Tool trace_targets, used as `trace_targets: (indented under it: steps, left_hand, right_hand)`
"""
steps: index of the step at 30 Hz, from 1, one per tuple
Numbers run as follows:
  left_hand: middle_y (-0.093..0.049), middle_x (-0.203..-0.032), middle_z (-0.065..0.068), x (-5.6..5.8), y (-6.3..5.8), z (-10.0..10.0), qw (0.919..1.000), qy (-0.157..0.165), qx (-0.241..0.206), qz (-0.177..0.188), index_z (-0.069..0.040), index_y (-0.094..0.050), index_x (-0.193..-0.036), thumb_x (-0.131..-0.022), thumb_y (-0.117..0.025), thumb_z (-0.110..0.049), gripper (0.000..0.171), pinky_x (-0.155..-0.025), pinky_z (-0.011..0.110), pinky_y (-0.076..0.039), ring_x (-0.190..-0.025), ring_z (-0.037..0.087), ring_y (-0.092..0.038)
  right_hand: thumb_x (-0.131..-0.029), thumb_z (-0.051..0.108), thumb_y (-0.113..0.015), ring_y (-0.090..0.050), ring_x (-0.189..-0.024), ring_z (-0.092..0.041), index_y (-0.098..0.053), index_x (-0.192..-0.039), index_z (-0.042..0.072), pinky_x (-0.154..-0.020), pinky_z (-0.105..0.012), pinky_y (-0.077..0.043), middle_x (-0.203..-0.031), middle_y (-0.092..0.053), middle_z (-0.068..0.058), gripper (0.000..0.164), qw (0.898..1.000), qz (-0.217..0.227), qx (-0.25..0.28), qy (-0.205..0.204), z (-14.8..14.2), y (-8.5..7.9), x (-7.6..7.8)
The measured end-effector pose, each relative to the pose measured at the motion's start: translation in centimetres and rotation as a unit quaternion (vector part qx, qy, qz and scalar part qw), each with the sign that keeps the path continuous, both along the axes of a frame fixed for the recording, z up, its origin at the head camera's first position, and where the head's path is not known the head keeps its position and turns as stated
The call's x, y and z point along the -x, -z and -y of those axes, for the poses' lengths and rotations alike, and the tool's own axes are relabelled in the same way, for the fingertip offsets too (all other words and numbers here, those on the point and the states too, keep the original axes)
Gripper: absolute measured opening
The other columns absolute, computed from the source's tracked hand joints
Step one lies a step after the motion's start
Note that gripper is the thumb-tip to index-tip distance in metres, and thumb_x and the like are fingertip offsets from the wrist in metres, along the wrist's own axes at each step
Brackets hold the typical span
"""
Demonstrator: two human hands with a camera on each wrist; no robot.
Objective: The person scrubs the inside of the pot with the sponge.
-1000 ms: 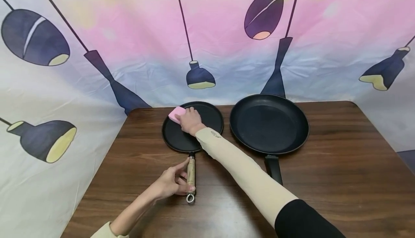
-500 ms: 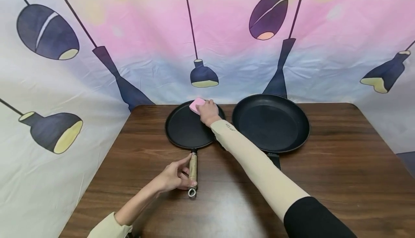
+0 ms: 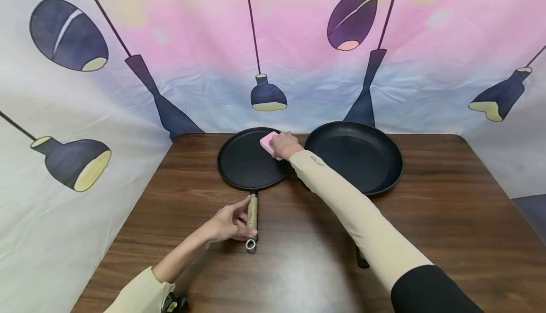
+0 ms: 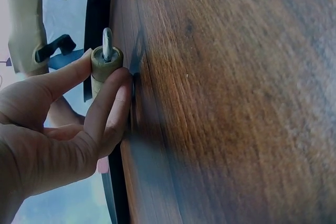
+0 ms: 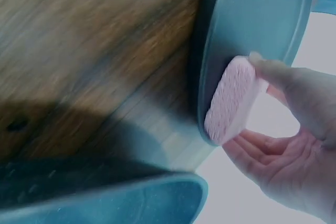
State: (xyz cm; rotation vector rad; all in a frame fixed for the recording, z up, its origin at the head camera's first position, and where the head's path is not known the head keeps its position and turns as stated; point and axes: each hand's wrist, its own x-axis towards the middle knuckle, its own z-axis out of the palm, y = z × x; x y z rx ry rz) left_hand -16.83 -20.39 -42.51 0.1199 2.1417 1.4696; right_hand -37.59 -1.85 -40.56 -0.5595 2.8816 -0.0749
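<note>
A flat black pan point(image 3: 247, 161) lies on the table with its wooden handle point(image 3: 252, 213) toward the person. My left hand point(image 3: 228, 223) grips that handle between thumb and fingers; in the left wrist view the handle's end point(image 4: 107, 61) and its metal ring show between the fingertips. At the pan's right edge, my right hand point(image 3: 286, 145) pinches a pink sponge point(image 3: 268, 142). The right wrist view has the sponge point(image 5: 233, 98) against the pan's rim, thumb on one side and fingers on the other.
A larger, deeper black frying pan point(image 3: 358, 156) stands right of the flat pan, its handle mostly hidden under the right sleeve point(image 3: 354, 208). Behind the wooden table point(image 3: 448, 218) hangs a cloth point(image 3: 192, 42) printed with lamps.
My right hand has moved the sponge from the flat pan's left side, along the far part, to its right edge. My left hand keeps its grip on the handle.
</note>
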Motion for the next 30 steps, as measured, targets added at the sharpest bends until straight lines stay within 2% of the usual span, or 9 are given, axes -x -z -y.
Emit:
trace_targets:
  steps: [7,14,19,25,30]
  left_hand:
    - [-0.052,-0.106,0.018,0.0,0.1,0.2,1.0000,0.000,0.004,-0.001,-0.009,-0.016,-0.152,-0.074,-0.080,-0.005,0.101,-0.072,0.034,-0.060,-0.078,0.014,-0.064]
    - [-0.054,-0.105,0.018,0.0,0.1,0.3,0.9999,0.000,0.013,-0.007,-0.008,-0.017,-0.152,-0.074,-0.081,-0.006,0.101,-0.071,0.034,-0.060,-0.076,0.014,-0.064]
    - [-0.053,-0.105,0.019,0.2,0.0,0.3,0.9999,0.004,0.012,-0.004,-0.006,-0.016,-0.152,-0.074,-0.080,-0.006,0.101,-0.072,0.035,-0.060,-0.077,0.015,-0.065]
    - [-0.055,-0.104,0.019,0.4,0.0,0.2,0.9998,0.010,0.013,-0.007,-0.004,-0.015,-0.151,-0.075,-0.080,-0.005,0.100,-0.073,0.035,-0.060,-0.078,0.015,-0.066]
    - [-0.057,-0.103,0.018,0.4,0.1,0.1,0.9994,0.020,0.023,-0.017,-0.004,-0.017,-0.151,-0.074,-0.081,-0.008,0.100,-0.072,0.032,-0.059,-0.076,0.014,-0.065]
  right_hand:
    - [-0.090,0.041,-0.064,-0.047,-0.115,-0.033,-0.057,-0.131,0.024,-0.094,-0.044,-0.047,-0.129,-0.054,-0.015,0.045,0.998,0.002,-0.020,-0.056,-0.8,0.1,-1.5]
    - [-0.089,0.043,-0.064,-0.045,-0.117,-0.032,-0.051,-0.137,0.028,-0.096,-0.042,-0.046,-0.133,-0.050,-0.017,0.052,0.996,-0.004,-0.001,-0.092,-1.1,0.5,-3.5]
    - [-0.090,0.042,-0.062,-0.047,-0.109,-0.029,-0.048,-0.138,0.030,-0.094,-0.040,-0.046,-0.127,-0.052,-0.017,0.052,0.991,-0.012,0.005,-0.130,-1.1,0.9,-4.7]
    - [-0.092,0.040,-0.060,-0.044,-0.096,-0.024,-0.045,-0.139,0.034,-0.085,-0.035,-0.044,-0.112,-0.055,-0.012,0.050,0.985,-0.028,-0.001,-0.168,-0.7,1.3,-5.2]
    - [-0.092,0.040,-0.059,-0.043,-0.095,-0.022,-0.045,-0.139,0.035,-0.082,-0.032,-0.043,-0.114,-0.054,-0.010,0.049,0.980,-0.033,0.000,-0.195,-0.4,1.8,-5.4]
